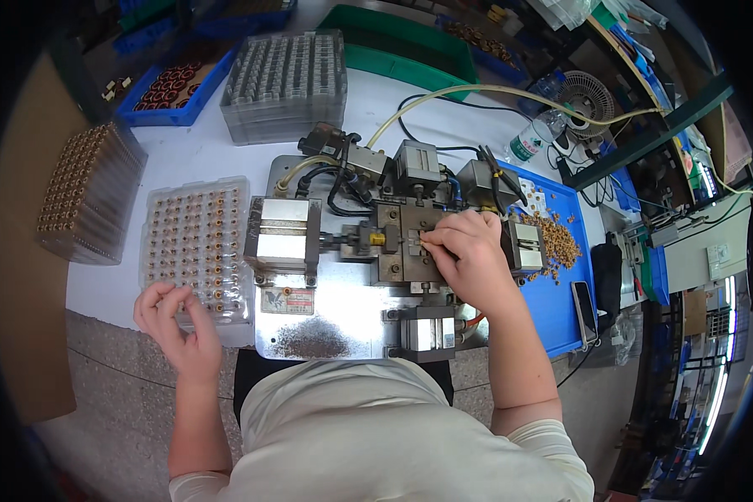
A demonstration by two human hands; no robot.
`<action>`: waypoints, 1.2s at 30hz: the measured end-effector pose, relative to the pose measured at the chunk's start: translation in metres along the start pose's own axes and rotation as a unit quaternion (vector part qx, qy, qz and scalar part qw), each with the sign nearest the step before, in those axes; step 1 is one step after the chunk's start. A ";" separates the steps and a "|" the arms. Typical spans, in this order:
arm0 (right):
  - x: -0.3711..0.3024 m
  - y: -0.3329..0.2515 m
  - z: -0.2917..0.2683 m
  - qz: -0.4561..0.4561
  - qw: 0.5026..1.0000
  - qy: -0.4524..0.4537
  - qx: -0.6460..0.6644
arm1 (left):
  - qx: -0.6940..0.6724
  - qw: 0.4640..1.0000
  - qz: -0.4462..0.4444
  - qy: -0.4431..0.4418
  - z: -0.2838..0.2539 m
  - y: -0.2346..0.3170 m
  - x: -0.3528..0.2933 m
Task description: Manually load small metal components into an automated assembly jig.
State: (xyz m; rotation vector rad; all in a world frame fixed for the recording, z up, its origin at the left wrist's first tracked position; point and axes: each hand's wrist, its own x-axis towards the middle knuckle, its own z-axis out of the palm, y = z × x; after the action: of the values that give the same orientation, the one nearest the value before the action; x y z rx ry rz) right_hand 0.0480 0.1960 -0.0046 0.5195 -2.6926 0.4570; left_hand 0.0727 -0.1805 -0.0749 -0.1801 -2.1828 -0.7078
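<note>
Sitting far left on the white bench — a clear plastic tray of brass fittings (88,191), tilted. Lying just right of it, a second clear blister tray of small brass rings (194,238). Hovering at that tray's near edge, left hand (176,322), fingers curled and pinching together; whether gripping a ring, cannot tell. Standing in the middle, a grey steel press fixture with black hoses (351,243). Resting on its centre block — right hand (468,255), fingertips pinched on a tiny part. Spilling further right, loose brass pieces (560,243) on a blue plastic tray (560,309).
</note>
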 end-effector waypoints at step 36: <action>-0.182 0.226 -0.105 0.509 0.857 -0.066 0.037 | -0.119 0.878 0.256 -0.387 0.118 0.205 0.080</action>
State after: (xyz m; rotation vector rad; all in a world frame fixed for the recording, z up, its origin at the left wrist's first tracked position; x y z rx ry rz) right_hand 0.1432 0.4877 -0.0398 -0.9740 -2.8746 0.7957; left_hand 0.0134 0.0464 0.0124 -1.3152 -2.5813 -0.6495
